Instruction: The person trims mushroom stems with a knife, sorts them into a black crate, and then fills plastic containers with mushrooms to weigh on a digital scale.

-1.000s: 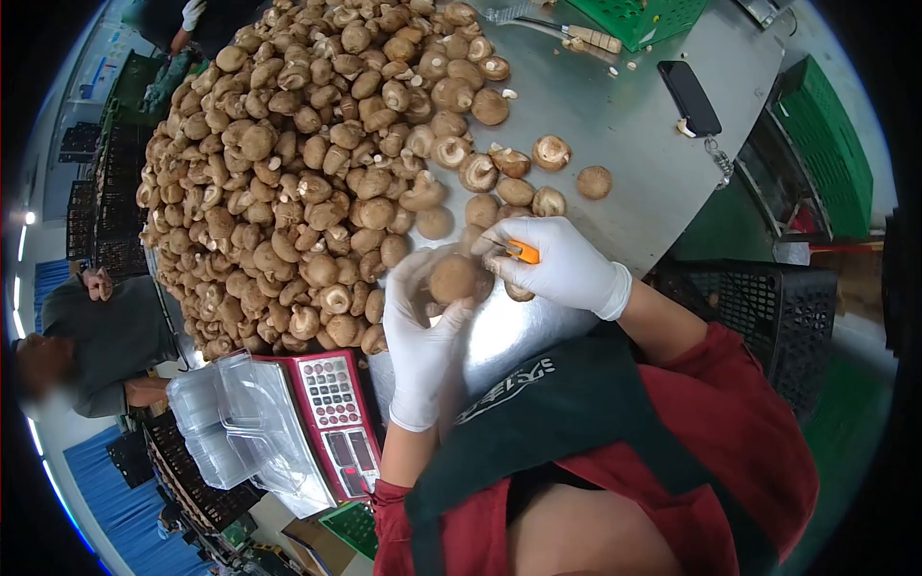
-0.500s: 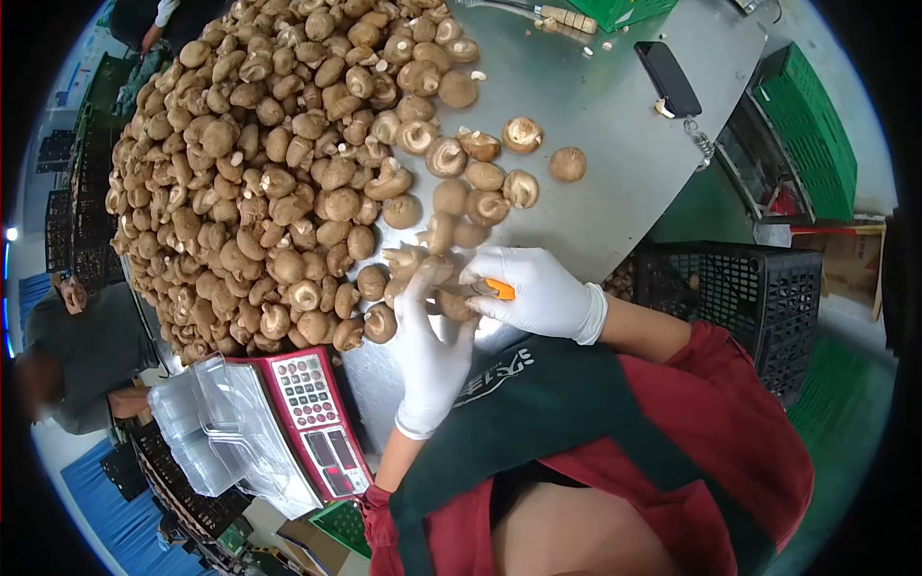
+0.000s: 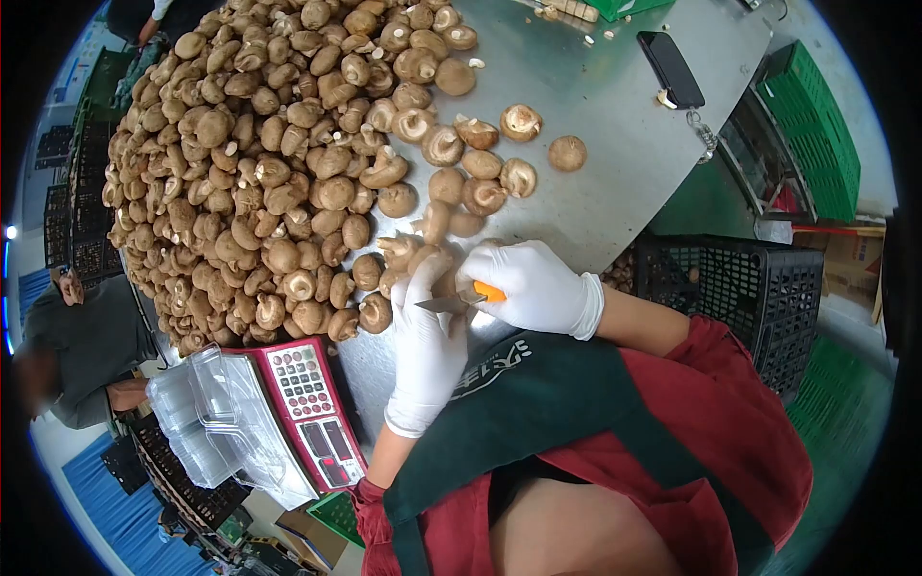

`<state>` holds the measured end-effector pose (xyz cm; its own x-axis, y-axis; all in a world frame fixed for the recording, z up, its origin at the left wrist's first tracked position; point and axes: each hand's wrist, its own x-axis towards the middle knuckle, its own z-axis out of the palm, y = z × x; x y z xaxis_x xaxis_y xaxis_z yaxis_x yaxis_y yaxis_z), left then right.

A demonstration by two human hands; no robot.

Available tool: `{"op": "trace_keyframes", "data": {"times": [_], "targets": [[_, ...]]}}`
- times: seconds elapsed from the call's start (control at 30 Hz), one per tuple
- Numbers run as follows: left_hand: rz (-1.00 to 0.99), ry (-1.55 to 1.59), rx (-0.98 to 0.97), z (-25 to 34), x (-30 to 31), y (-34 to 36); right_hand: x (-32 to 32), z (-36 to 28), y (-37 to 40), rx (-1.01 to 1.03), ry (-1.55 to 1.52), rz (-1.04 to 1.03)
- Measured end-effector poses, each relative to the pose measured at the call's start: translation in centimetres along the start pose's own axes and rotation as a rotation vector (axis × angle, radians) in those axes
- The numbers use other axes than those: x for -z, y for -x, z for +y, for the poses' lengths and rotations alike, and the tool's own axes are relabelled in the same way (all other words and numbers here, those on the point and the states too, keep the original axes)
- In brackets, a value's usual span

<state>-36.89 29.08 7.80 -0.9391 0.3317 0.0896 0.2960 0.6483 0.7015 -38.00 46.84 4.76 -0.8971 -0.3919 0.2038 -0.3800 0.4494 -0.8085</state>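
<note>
The gloved right hand (image 3: 530, 288) is closed around the orange handle of a knife (image 3: 490, 292), its blade (image 3: 439, 305) pointing toward the gloved left hand (image 3: 428, 360) and lying across that hand's fingers. The left fingers are partly curled beside a blurred mushroom (image 3: 441, 269); I cannot tell whether they pinch it. Both hands are near the table's (image 3: 591, 206) near edge, close to the person's apron (image 3: 509, 422). A big mushroom heap (image 3: 250, 202) covers the left part of the table, with loose mushrooms spread toward its right edge, the outermost a lone brown cap (image 3: 567, 153). A phone (image 3: 670, 70) lies by that right edge. A red-framed scale (image 3: 305, 384), with clear plastic trays (image 3: 192, 413) beside it, sits at the near left, next to the heap.
</note>
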Motion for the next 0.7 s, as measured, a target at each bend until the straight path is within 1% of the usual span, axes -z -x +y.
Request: {"op": "trace_keyframes", "data": {"times": [0.07,0.17,0.27,0.37,0.43,0.53,0.57,0.63,0.67,0.7], "targets": [[-0.005,0.004,0.009,-0.1,0.0,0.1,0.2,0.1,0.0,-0.015,-0.015,-0.028],[-0.004,0.016,0.034,-0.2,-0.1,0.3,-0.3,0.8,0.1,0.026,-0.09,0.069],[-0.001,0.01,0.057,0.1,0.1,0.2,-0.1,0.8,0.5,-0.045,-0.133,0.074],[-0.003,-0.001,0.066,0.0,0.2,0.3,0.5,0.3,0.6,-0.063,-0.126,0.02],[-0.013,0.013,0.098,0.1,0.3,0.2,0.5,0.8,1.0,-0.086,-0.108,0.069],[0.025,0.079,0.057,-0.1,0.9,0.2,2.3,1.9,1.8,-0.144,-0.008,0.151],[0.034,0.251,0.136,-0.3,1.0,0.3,3.2,2.5,2.2,-0.168,0.035,0.178],[0.051,0.594,0.297,-1.0,1.2,0.5,5.2,3.9,3.2,-0.288,0.107,0.171],[0.055,0.974,0.504,-0.6,2.1,0.0,6.5,4.5,3.6,-0.355,0.205,0.101],[0.075,1.049,0.505,-1.8,2.6,-0.8,7.1,5.1,3.9,-0.446,0.248,0.082]]}}
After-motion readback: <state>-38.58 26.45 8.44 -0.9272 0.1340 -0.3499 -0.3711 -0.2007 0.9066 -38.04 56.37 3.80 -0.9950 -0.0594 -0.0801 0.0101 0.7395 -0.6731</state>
